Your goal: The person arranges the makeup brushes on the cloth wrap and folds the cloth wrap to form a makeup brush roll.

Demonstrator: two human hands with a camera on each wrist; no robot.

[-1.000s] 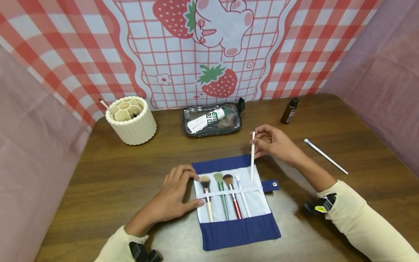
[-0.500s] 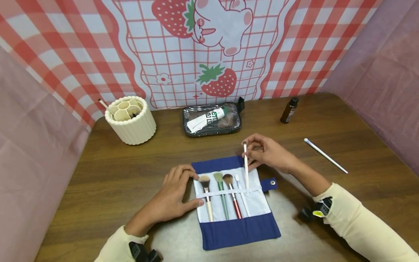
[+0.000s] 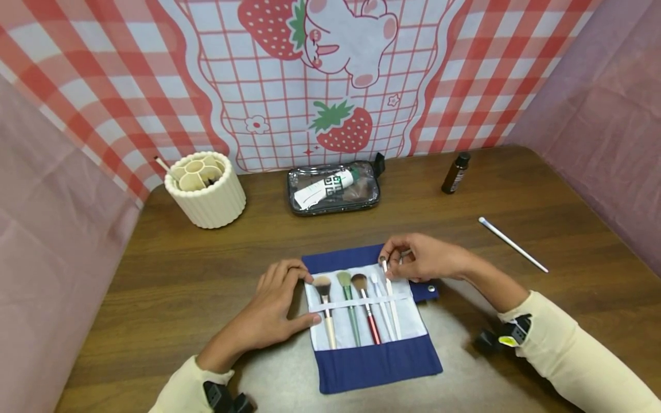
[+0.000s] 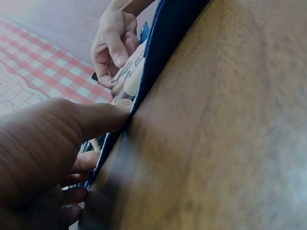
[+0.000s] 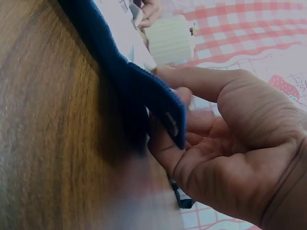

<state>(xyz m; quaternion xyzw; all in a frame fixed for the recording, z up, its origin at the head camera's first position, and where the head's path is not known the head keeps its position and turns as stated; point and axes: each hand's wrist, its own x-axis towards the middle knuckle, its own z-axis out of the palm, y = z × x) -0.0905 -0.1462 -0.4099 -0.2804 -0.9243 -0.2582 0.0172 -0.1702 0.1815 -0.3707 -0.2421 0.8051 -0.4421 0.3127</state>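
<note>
A navy brush roll (image 3: 379,362) with a pale lining lies unfolded on the table. Under its elastic strap sit a cream-handled brush (image 3: 329,327), a green brush (image 3: 353,318), a red-handled brush (image 3: 370,318) and a slim white brush (image 3: 382,307). My right hand (image 3: 426,258) pinches another white makeup brush (image 3: 394,312) near its dark tip, its handle running down past the strap. In the right wrist view the snap tab (image 5: 165,108) hides part of that hand. My left hand (image 3: 276,304) rests on the roll's left edge, thumb and fingers spread.
A loose white brush (image 3: 513,244) lies on the table at right. Toward the back stand a cream ribbed holder (image 3: 209,201), a clear pouch (image 3: 364,192) with a tube inside, and a dark bottle (image 3: 455,174). A checked cloth (image 3: 279,137) hangs behind.
My right hand has come down and slightly left, sliding the white brush under the strap beside the other slim white one. The left hand has stayed still.
</note>
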